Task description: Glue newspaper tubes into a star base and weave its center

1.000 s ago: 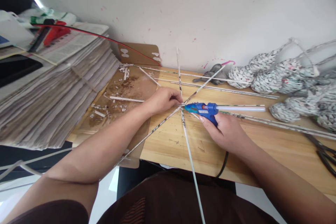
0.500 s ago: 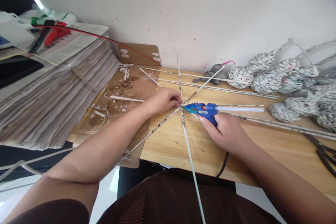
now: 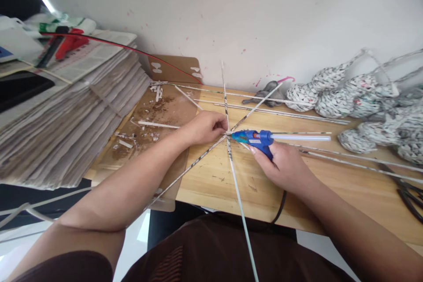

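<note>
Several thin rolled-paper sticks (image 3: 238, 191) cross one another in a star over the wooden table. My left hand (image 3: 211, 127) is closed at the crossing, fingertips pinching the sticks there; the exact grip is partly hidden. In my right hand (image 3: 276, 161) is a blue glue gun (image 3: 253, 138), held by its handle. Its nozzle points left and meets the crossing beside my left fingertips. A clear glue stick (image 3: 302, 138) juts out of the gun's back. The black cord (image 3: 280, 208) hangs below my right hand.
Bundled newspapers (image 3: 99, 97) stand at left, with red-handled pliers or a similar tool (image 3: 71, 44) on top. Paper scraps litter a brown board (image 3: 165, 128). Woven paper pieces (image 3: 350, 92) lie at right, near black scissors (image 3: 410, 196). More paper sticks (image 3: 284, 114) lie behind.
Almost nothing differs. The glue gun and my right hand have shifted very slightly left, and a paper stick at the right has moved slightly downward.
</note>
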Action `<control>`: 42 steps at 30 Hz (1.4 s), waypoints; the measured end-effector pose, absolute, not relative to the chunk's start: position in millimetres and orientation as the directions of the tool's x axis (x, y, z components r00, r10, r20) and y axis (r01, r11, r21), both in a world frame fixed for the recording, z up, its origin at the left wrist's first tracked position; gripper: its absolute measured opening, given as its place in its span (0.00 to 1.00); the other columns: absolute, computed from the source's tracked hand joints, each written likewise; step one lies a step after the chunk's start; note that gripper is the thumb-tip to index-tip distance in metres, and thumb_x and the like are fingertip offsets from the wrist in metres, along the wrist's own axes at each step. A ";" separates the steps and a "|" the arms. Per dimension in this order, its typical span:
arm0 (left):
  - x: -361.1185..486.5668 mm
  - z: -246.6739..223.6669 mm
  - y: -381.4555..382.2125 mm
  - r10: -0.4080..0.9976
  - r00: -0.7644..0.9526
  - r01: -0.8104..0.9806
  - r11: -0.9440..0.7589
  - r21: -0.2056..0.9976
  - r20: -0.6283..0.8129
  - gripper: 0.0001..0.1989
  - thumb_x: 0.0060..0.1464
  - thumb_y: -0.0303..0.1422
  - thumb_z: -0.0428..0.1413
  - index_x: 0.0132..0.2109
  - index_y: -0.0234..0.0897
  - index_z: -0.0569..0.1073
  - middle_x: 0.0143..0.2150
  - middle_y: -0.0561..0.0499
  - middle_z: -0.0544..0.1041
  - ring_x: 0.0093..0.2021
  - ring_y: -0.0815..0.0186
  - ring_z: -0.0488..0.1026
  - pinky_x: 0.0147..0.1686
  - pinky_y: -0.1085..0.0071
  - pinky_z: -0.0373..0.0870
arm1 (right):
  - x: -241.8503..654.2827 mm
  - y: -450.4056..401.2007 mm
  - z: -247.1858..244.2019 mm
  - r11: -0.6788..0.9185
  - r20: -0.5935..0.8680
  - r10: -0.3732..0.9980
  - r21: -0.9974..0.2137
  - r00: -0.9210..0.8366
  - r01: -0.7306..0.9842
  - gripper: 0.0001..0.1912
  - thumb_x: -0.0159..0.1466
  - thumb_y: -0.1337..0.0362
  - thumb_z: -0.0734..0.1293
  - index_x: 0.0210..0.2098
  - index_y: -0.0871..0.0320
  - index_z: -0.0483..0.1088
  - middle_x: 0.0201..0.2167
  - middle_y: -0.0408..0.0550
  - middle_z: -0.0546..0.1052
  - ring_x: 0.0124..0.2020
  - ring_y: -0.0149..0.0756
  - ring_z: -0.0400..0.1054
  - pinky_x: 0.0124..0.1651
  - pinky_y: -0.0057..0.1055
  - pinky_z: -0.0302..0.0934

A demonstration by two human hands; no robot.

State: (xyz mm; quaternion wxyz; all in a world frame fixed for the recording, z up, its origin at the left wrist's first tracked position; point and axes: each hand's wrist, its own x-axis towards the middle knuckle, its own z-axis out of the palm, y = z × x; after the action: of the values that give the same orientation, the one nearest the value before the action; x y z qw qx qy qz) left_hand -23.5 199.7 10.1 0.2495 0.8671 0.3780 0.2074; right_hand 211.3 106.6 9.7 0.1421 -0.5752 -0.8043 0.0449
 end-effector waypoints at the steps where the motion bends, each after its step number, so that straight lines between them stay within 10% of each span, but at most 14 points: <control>1: -23.9 9.7 199.9 0.755 0.633 0.551 -0.594 0.586 0.170 0.05 0.50 0.25 0.56 0.36 0.34 0.75 0.30 0.52 0.76 0.29 0.71 0.69 0.32 0.75 0.63 | 211.3 106.6 9.6 0.336 0.180 0.937 -0.240 -0.298 0.911 0.18 0.67 0.53 0.58 0.28 0.58 0.66 0.25 0.51 0.76 0.26 0.40 0.70 0.30 0.31 0.54; 13: -24.4 9.6 202.6 0.714 0.685 0.621 -0.675 0.398 0.143 0.07 0.55 0.27 0.53 0.36 0.35 0.77 0.34 0.49 0.77 0.35 0.66 0.72 0.38 0.72 0.64 | 211.0 106.3 13.8 0.327 0.158 0.944 -0.324 -0.290 0.888 0.18 0.66 0.53 0.59 0.27 0.58 0.66 0.23 0.49 0.75 0.26 0.37 0.68 0.30 0.31 0.54; 42: -18.7 1.3 201.8 0.860 0.466 0.621 -0.484 0.616 0.207 0.06 0.52 0.27 0.54 0.33 0.36 0.76 0.32 0.52 0.79 0.31 0.70 0.71 0.34 0.74 0.64 | 207.9 114.4 10.2 0.305 0.203 0.947 -0.316 -0.250 0.898 0.18 0.67 0.52 0.56 0.31 0.57 0.69 0.22 0.48 0.74 0.23 0.38 0.67 0.28 0.31 0.53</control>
State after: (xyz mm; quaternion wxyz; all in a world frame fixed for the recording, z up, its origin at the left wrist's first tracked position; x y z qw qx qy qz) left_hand -18.7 201.8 1.3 0.2354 0.8231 0.4500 0.2543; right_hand 207.9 114.4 10.2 0.1792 -0.5855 -0.7877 0.0675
